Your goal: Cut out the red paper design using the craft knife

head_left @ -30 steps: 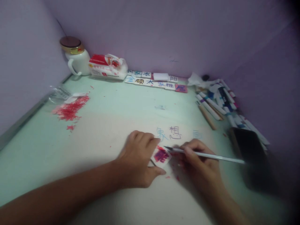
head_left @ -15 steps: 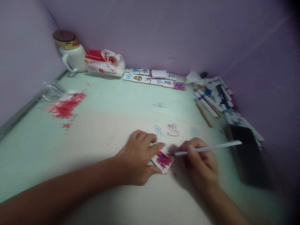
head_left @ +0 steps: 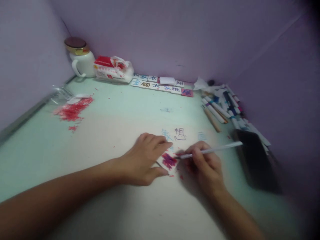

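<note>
My left hand (head_left: pixel 143 161) pinches a small white block (head_left: pixel 169 161) with a red and purple top, holding it flat on the pale green table (head_left: pixel 112 126). My right hand (head_left: pixel 206 166) grips a thin white tool (head_left: pixel 212 150) like a pen. Its dark tip touches the block's right edge. A few red crumbs lie on the table beside the block. Faint blue and dark characters are written on the table just beyond both hands.
A pile of red shavings (head_left: pixel 72 111) lies at the left by a clear bag. A white lidded mug (head_left: pixel 80 61), a tissue pack (head_left: pixel 112 70) and a row of lettered blocks (head_left: pixel 162 86) line the back wall. Markers (head_left: pixel 225 106) and a dark phone (head_left: pixel 255 163) lie right.
The tool's rear end has swung upward and its tip has stayed at the block. The block turned slightly between my fingers. The whole view has shifted a little.
</note>
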The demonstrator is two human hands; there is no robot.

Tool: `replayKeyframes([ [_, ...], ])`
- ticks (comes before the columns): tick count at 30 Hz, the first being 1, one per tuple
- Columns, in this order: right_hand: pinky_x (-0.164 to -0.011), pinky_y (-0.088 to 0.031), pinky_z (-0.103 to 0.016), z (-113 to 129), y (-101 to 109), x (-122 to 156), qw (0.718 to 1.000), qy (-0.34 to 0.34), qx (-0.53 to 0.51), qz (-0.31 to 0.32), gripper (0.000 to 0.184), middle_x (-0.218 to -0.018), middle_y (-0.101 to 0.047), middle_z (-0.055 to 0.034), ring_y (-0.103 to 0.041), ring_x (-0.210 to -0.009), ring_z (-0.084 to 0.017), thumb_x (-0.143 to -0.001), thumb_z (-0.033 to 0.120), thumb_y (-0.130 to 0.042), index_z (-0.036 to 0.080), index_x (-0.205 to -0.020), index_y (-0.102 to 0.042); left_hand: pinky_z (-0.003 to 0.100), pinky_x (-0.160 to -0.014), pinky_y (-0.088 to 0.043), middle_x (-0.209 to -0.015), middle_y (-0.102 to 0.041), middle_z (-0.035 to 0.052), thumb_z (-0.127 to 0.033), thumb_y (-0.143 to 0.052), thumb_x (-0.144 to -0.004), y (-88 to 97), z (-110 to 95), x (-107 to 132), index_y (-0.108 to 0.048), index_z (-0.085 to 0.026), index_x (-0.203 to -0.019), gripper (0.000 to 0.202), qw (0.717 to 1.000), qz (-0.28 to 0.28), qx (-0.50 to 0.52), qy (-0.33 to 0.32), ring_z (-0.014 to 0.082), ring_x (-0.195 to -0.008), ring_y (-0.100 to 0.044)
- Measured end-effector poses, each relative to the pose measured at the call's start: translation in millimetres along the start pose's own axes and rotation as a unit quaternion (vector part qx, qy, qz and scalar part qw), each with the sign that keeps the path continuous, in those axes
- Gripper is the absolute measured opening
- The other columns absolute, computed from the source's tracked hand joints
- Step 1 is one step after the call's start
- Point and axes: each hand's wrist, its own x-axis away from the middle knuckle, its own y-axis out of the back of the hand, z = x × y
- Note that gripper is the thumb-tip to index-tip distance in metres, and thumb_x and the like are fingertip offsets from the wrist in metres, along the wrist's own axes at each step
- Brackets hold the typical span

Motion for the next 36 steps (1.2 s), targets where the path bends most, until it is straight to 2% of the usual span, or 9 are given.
replayKeyframes([
  [3,-0.035,-0.028,-0.018,2,-1,-4,0.999,-0.036,-0.025,0.001,0.033,-0.049,-0.053,0.0044,-0.040,-0.038,-0.007,-0.085,0.048,-0.061,0.019,-0.071,-0.054,0.049,-0.094,-0.034,-0.119,-0.053,0.0157,-0.045,-0.059,-0.083,-4.5,-1,-1,-0.052,-0.015,-0.123,0.051,1.000,-0.014,-0.027,0.006,0.0309,-0.106,-0.046],
  [7,-0.034,-0.028,-0.017,4,-3,-3,0.999,-0.037,-0.028,-0.007,0.037,-0.049,-0.054,0.0039,-0.041,-0.037,-0.007,-0.082,0.052,-0.064,0.019,-0.070,-0.053,0.046,-0.089,-0.036,-0.104,-0.054,0.0113,-0.040,-0.059,-0.079,-10.0,1,0,-0.056,-0.017,-0.116,0.043,0.999,-0.045,-0.030,0.001,0.0272,-0.096,-0.047],
  [10,-0.035,-0.028,-0.017,3,-2,0,1.000,-0.015,-0.010,0.004,0.036,-0.047,-0.051,0.0047,-0.040,-0.037,-0.007,-0.083,0.051,-0.063,0.019,-0.069,-0.053,0.045,-0.089,-0.036,-0.101,-0.054,0.0100,-0.034,-0.056,-0.079,-9.0,3,2,-0.056,-0.017,-0.115,0.040,0.999,-0.043,-0.018,-0.018,0.0265,-0.096,-0.048],
  [15,-0.037,-0.027,-0.020,-2,1,2,0.999,0.019,0.040,0.022,0.032,-0.048,-0.049,0.0053,-0.038,-0.039,-0.008,-0.090,0.047,-0.054,0.020,-0.073,-0.053,0.044,-0.088,-0.037,-0.099,-0.054,0.0100,-0.034,-0.058,-0.078,-7.1,3,4,-0.057,-0.016,-0.109,0.035,0.999,-0.041,-0.015,-0.013,0.0265,-0.095,-0.047],
  [20,-0.049,-0.032,-0.025,-3,-4,8,0.979,0.135,0.155,0.000,0.026,-0.059,-0.052,0.0025,-0.043,-0.051,-0.011,-0.092,0.038,-0.051,0.020,-0.074,-0.055,0.045,-0.092,-0.035,-0.109,-0.055,0.0118,-0.027,-0.059,-0.078,-6.8,1,5,-0.055,-0.015,-0.114,0.038,0.999,-0.045,-0.006,-0.019,0.0267,-0.101,-0.047],
  [22,-0.051,-0.033,-0.026,-3,-7,9,0.973,0.158,0.171,-0.010,0.023,-0.061,-0.053,0.0023,-0.043,-0.053,-0.012,-0.092,0.035,-0.050,0.021,-0.074,-0.055,0.045,-0.091,-0.035,-0.110,-0.056,0.0113,-0.027,-0.059,-0.078,-6.0,0,4,-0.054,-0.016,-0.116,0.039,0.999,-0.036,-0.006,-0.021,0.0265,-0.101,-0.048],
  [31,-0.050,-0.037,-0.025,-3,1,4,0.948,0.201,0.244,0.040,0.020,-0.061,-0.052,0.0032,-0.049,-0.052,-0.012,-0.095,0.027,-0.043,0.022,-0.079,-0.053,0.042,-0.090,-0.036,-0.105,-0.055,0.0083,-0.028,-0.063,-0.077,-6.3,0,3,-0.055,-0.018,-0.110,0.035,0.999,-0.040,-0.012,-0.024,0.0245,-0.097,-0.049],
  [36,-0.049,-0.036,-0.025,-5,4,5,0.955,0.181,0.228,0.063,0.018,-0.061,-0.052,0.0036,-0.048,-0.049,-0.012,-0.096,0.027,-0.044,0.022,-0.081,-0.053,0.042,-0.090,-0.036,-0.104,-0.055,0.0080,-0.026,-0.063,-0.077,-5.1,-2,3,-0.055,-0.018,-0.110,0.034,0.999,-0.030,-0.005,-0.016,0.0245,-0.097,-0.049],
])
